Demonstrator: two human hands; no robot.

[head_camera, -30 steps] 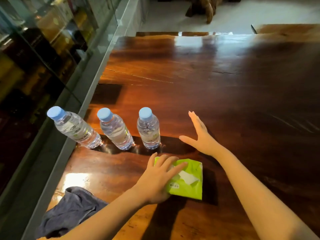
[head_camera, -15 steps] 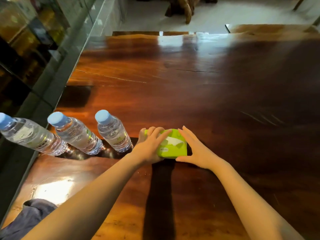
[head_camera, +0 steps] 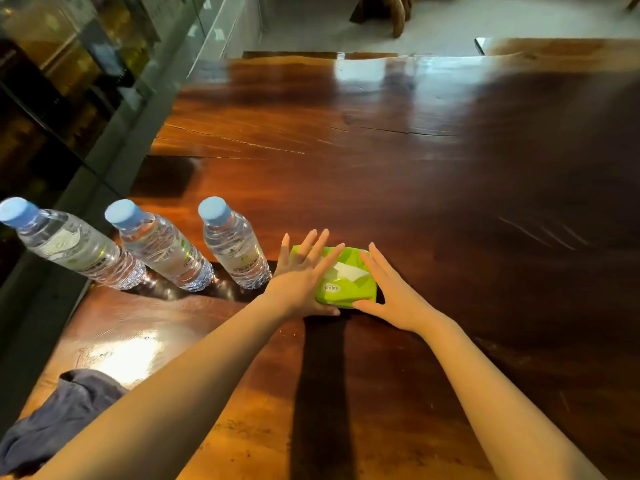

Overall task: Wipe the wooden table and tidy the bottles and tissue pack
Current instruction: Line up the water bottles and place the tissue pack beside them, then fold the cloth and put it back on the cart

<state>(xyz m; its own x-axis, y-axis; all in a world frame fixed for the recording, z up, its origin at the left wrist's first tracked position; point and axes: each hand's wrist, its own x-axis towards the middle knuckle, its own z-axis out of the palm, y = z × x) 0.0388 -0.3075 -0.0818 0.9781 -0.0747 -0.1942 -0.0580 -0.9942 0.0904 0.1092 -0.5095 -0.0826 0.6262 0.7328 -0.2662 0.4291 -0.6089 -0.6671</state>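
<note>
A green tissue pack [head_camera: 349, 284] lies on the dark wooden table [head_camera: 415, 188], just right of a row of three clear water bottles with blue caps: left bottle [head_camera: 72, 247], middle bottle [head_camera: 162, 251], right bottle [head_camera: 235, 251]. My left hand [head_camera: 301, 275] rests flat against the pack's left side, fingers spread. Flat against its right side lies my right hand [head_camera: 388, 289], fingers straight. The pack sits squeezed between both palms, resting on the table.
A crumpled dark grey cloth [head_camera: 59, 417] lies at the table's near left corner. A glass wall and a grey ledge [head_camera: 104, 161] run along the table's left edge. Beyond the far edge is a pale floor with wooden furniture legs [head_camera: 398, 12].
The tissue pack slid from the near side up beside the right bottle. My right hand came onto its right side. My left fingers have since straightened and spread.
</note>
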